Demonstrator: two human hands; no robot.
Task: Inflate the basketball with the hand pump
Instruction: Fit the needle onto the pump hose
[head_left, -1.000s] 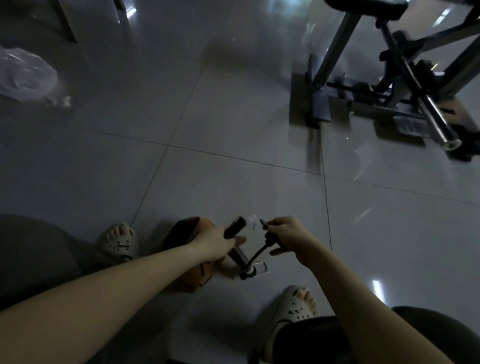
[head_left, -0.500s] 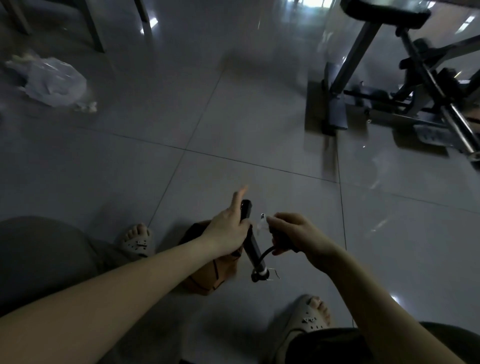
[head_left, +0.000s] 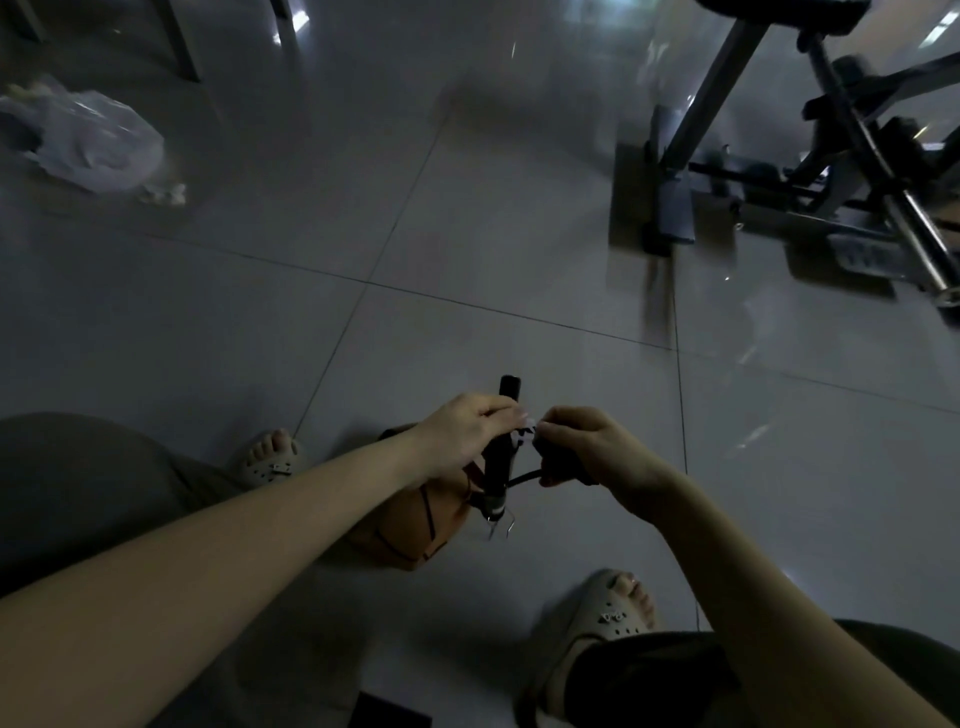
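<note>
An orange basketball (head_left: 410, 530) lies on the floor between my feet, partly hidden under my left forearm. A black hand pump (head_left: 501, 452) stands nearly upright just right of the ball, its top poking above my fingers. My left hand (head_left: 462, 434) grips the pump's barrel. My right hand (head_left: 587, 449) holds the end of the pump's short black hose (head_left: 524, 477) and pinches a small white piece where the two hands meet. What the white piece is cannot be made out in the dim light.
A metal exercise machine (head_left: 810, 171) stands at the back right. A crumpled plastic bag (head_left: 93, 140) lies at the back left near furniture legs. My sandalled feet (head_left: 270, 460) flank the ball on the tiled floor. A dark flat object (head_left: 389, 712) lies at the bottom edge.
The pump has been turned from slanting to nearly upright. My left hand's fingers closed round its barrel, and both hands came together over the small white piece.
</note>
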